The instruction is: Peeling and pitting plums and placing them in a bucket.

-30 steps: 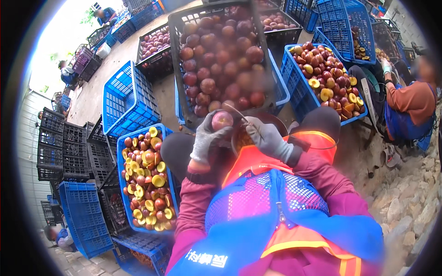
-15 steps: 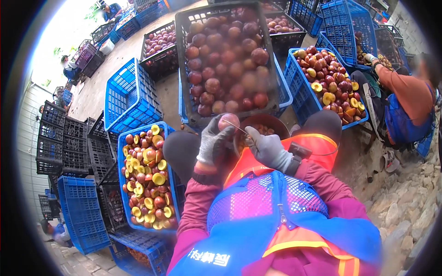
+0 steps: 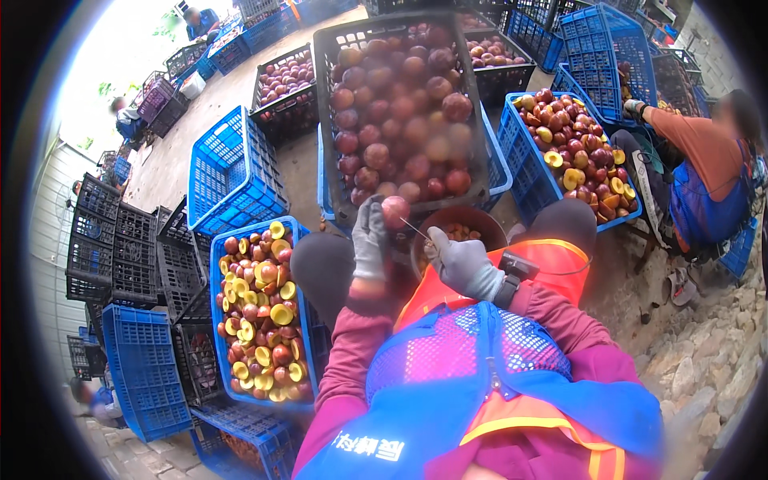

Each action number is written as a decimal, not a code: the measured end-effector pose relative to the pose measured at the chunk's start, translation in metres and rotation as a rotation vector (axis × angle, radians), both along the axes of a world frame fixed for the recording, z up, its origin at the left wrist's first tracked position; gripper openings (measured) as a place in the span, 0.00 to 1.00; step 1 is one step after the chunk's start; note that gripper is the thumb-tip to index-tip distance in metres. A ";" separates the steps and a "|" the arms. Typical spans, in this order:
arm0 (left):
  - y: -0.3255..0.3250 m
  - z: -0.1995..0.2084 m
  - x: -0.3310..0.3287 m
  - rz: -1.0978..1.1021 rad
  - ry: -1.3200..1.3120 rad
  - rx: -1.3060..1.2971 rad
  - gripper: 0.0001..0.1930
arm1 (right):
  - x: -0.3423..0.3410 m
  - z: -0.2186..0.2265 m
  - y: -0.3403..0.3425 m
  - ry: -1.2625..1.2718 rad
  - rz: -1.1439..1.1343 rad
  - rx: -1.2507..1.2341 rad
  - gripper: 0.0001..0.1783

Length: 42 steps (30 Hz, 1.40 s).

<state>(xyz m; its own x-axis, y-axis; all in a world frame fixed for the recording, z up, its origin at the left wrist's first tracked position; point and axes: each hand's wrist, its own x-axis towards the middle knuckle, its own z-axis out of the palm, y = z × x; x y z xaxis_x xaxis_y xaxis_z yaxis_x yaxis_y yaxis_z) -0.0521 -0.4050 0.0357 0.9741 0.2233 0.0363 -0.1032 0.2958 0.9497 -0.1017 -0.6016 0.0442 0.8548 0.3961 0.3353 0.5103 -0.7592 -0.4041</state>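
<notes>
My left hand (image 3: pixel 369 242), in a grey glove, holds a whole reddish plum (image 3: pixel 395 211) at its fingertips, just past the near edge of a black crate (image 3: pixel 322 120) heaped with plums. In my gloved right hand (image 3: pixel 468 264) is a thin-bladed knife (image 3: pixel 414 229), its handle hidden by the fingers. The blade tip points left and meets the plum's lower right side; whether it has cut in I cannot tell. Beneath both hands, between my knees, stands a reddish-brown bowl (image 3: pixel 502 234) with small brownish pieces in it.
A blue crate (image 3: pixel 218 320) of cut plums stands by my left knee, another blue crate (image 3: pixel 520 164) of them ahead on the right. Beyond the left one lies a tilted blue crate (image 3: pixel 228 172). At the right a co-worker in an orange sleeve (image 3: pixel 704 148) sits by crates.
My left fingers have straightened and point more upward along the plum. The right hand with the knife has shifted slightly downward. The whole view has moved a little.
</notes>
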 end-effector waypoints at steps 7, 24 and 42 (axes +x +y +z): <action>0.015 -0.072 -0.010 -0.257 0.025 0.058 0.23 | 0.005 0.000 0.003 -0.042 0.000 -0.114 0.30; -0.028 0.026 -0.027 -0.319 -0.074 0.186 0.23 | 0.036 0.047 0.003 0.865 -0.057 1.301 0.18; -0.032 0.005 -0.037 -0.547 0.441 -0.238 0.18 | 0.030 0.001 0.002 0.040 -0.098 0.448 0.24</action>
<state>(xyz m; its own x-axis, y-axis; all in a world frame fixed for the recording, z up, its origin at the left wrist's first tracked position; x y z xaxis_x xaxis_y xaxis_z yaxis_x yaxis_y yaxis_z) -0.0888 -0.4372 0.0404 0.8616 -0.3446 -0.3727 0.4937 0.3986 0.7729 -0.0719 -0.5992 0.0449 0.8969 0.1357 0.4209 0.4218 -0.5489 -0.7217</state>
